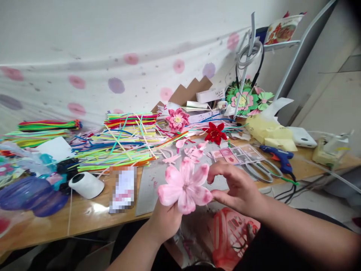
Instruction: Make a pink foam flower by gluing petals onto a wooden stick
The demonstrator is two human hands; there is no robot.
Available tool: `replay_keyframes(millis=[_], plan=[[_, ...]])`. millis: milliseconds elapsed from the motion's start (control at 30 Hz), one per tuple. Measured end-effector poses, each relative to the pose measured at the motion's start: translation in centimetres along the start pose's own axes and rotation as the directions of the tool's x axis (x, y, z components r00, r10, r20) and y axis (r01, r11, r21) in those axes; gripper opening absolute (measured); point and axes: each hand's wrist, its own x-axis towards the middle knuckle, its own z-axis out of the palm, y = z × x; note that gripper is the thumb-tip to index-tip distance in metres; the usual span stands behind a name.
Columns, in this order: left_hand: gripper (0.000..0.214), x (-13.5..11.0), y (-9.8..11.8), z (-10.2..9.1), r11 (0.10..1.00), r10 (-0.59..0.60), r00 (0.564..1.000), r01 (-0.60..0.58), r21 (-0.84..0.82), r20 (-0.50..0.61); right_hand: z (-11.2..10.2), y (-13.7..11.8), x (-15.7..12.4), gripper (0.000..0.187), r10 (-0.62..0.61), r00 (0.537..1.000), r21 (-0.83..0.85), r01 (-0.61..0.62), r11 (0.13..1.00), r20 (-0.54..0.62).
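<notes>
A pink craft flower with several rounded petals, darker at the tips, is held up facing me over the table's front edge. Beneath it my left hand is closed round its stem, which the petals mostly hide. At the flower's right side is my right hand, thumb and fingers curved apart, close to the petal tips and holding nothing I can see. Loose pink petal pieces lie on the grey mat behind the flower. Further back sit a finished red flower and another pink flower.
Bundles of coloured pipe cleaners cover the back left. A white thread cone and a purple plastic bundle stand left. On the right are scissors, a makeup palette and a blue glue gun with its cord.
</notes>
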Motion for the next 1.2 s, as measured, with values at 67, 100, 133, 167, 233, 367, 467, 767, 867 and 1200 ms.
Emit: replay_keyframes(millis=[67, 100, 133, 167, 233, 367, 467, 767, 867, 1200], plan=[[0.034, -0.2, 0.3, 0.2, 1.000, 0.004, 0.999, -0.005, -0.025, -0.050, 0.1, -0.2, -0.2, 0.017, -0.007, 1.000, -0.006, 0.007, 1.000, 0.002], [0.036, -0.5, 0.4, 0.3, 0.999, -0.001, 0.996, -0.003, -0.047, -0.087, 0.1, -0.2, -0.2, 0.013, -0.011, 1.000, -0.019, 0.011, 1.000, 0.016], [0.037, -0.8, 0.3, 0.3, 0.998, -0.009, 0.992, 0.001, -0.064, -0.123, 0.0, -0.1, -0.2, 0.009, -0.007, 0.999, -0.031, 0.008, 0.999, 0.043], [0.036, -1.3, 0.2, 0.3, 0.997, -0.014, 0.988, 0.002, -0.078, -0.152, -0.1, 0.0, -0.1, 0.007, 0.000, 0.998, -0.041, 0.003, 0.999, 0.070], [0.026, -2.1, 0.0, 0.4, 0.995, -0.037, 0.988, 0.023, -0.094, -0.149, -0.5, 0.5, 0.0, 0.010, 0.030, 0.994, -0.066, -0.023, 0.998, 0.107], [0.017, -3.1, 0.0, 1.0, 0.963, -0.105, 0.994, 0.092, -0.253, -0.037, -2.5, 2.1, 0.1, 0.015, 0.207, 0.977, -0.134, -0.199, 0.971, 0.044], [0.012, -2.5, 0.5, 1.2, 0.880, -0.178, 0.983, 0.178, -0.440, 0.043, -4.1, 3.2, -0.2, 0.017, 0.372, 0.927, -0.139, -0.362, 0.922, 0.048], [0.033, 1.3, 0.4, 1.4, 0.611, -0.341, 0.936, 0.288, -0.738, 0.083, -1.1, 2.0, -0.6, 0.031, 0.434, 0.710, -0.046, -0.494, 0.868, 0.555], [0.030, 2.4, -0.3, 1.6, 0.569, -0.338, 0.939, 0.254, -0.782, 0.059, 1.4, 1.5, -0.6, 0.033, 0.391, 0.665, 0.017, -0.519, 0.855, 0.636], [0.012, 4.8, -2.1, -0.5, 0.721, -0.235, 0.962, 0.267, -0.640, 0.136, 5.1, 3.4, -1.4, 0.025, 0.566, 0.506, 0.145, -0.815, 0.561, 0.650]])
